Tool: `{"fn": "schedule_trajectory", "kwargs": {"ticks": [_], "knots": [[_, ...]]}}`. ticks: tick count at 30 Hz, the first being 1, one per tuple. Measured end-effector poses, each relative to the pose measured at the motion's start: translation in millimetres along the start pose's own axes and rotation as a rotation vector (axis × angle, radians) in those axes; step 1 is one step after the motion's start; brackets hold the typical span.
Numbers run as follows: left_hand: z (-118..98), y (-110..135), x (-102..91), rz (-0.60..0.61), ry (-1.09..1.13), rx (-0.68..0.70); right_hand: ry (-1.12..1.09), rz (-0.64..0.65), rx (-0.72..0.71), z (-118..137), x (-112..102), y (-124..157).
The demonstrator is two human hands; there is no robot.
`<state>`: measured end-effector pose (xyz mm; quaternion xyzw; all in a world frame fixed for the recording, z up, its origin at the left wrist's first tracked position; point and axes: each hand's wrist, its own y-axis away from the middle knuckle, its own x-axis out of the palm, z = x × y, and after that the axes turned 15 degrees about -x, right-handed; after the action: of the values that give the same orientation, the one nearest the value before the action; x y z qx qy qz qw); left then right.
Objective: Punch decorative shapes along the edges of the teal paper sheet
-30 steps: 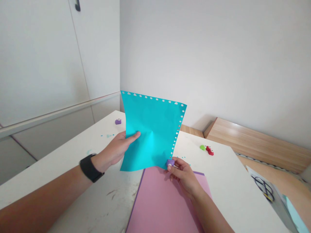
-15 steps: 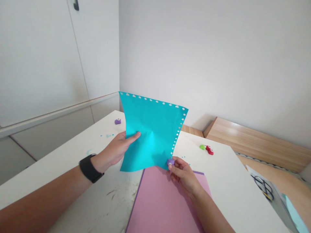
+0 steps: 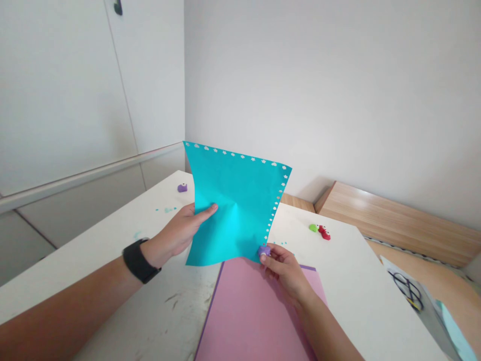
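1. The left hand point(image 3: 176, 233), wearing a black wristband point(image 3: 140, 260), grasps the teal paper point(image 3: 235, 210), thumb on top, and holds it up off the desk point(image 3: 349, 281)
2. A small purple craft punch point(image 3: 182, 187) sits farther along the desk, beyond that hand
3. The paper's top and right edges carry rows of tiny punched shapes
4. The right hand point(image 3: 285, 273) pinches a second purple punch point(image 3: 264, 251) onto the paper's right edge, above a pink sheet point(image 3: 248, 316)
5. Farther right, a green punch point(image 3: 313, 228) lies touching a red punch point(image 3: 325, 233)
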<state>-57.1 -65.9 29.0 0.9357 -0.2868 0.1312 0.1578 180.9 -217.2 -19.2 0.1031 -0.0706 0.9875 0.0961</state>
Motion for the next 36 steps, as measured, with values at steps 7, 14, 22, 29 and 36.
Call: {"fn": "schedule_trajectory", "kwargs": {"ticks": [7, 14, 22, 29, 36], "knots": [[0, 1, 2.0, 0.009, 0.004, -0.014, 0.019, 0.002, -0.015, -2, 3, -1], [-1, 2, 2.7, 0.005, 0.004, -0.001, -0.042, 0.043, 0.031, 2, 10, 1], [-1, 1, -0.7, -0.002, 0.000, -0.015, -0.014, -0.002, 0.032, 13, -5, 1], [4, 4, 6.3, 0.068, -0.026, -0.048, -0.015, -0.051, 0.042, 20, -21, -3], [20, -5, 6.9, 0.029, 0.001, -0.011, -0.087, -0.006, 0.097, 16, -23, -2]]}}
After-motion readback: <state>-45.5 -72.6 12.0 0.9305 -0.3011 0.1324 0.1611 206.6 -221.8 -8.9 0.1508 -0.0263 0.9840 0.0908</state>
